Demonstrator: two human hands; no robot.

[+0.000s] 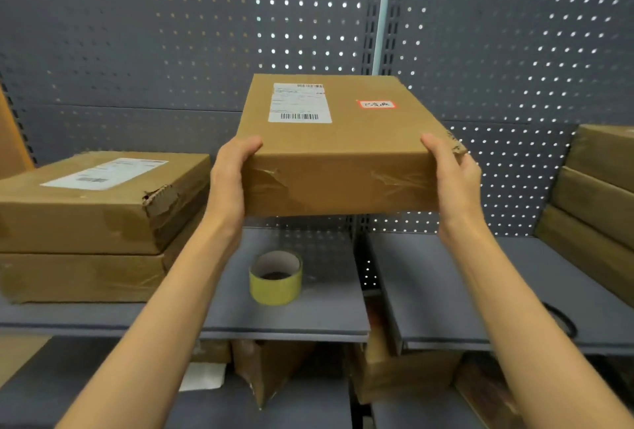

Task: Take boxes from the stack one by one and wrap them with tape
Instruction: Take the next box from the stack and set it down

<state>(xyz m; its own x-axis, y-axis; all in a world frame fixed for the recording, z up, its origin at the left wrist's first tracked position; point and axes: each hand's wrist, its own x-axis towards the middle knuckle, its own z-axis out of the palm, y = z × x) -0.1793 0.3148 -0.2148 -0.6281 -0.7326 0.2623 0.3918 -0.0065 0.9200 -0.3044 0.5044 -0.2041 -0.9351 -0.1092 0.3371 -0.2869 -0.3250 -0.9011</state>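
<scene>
Grey pegboard wall (137, 34) behind shelf (326, 312). Two-box stack (92, 222) on shelf at left, another stack (597, 195) at right. Cardboard box (339, 154) held in air above shelf, left hand (230, 181) and right hand (453, 174) gripping near corners, thumbs on top. Yellow tape roll (276, 277) standing on shelf beneath box.

Left hand (228, 174): bare, no glove, no ring to be seen.
Right hand (454, 174): bare, no glove, no ring to be seen.
Left forearm (164, 294): bare from wrist to the frame's lower edge; no sleeve, watch or band.
Right forearm (507, 294): bare likewise; no sleeve, watch or band.
Nails: only the thumbs show, too small to tell.
</scene>
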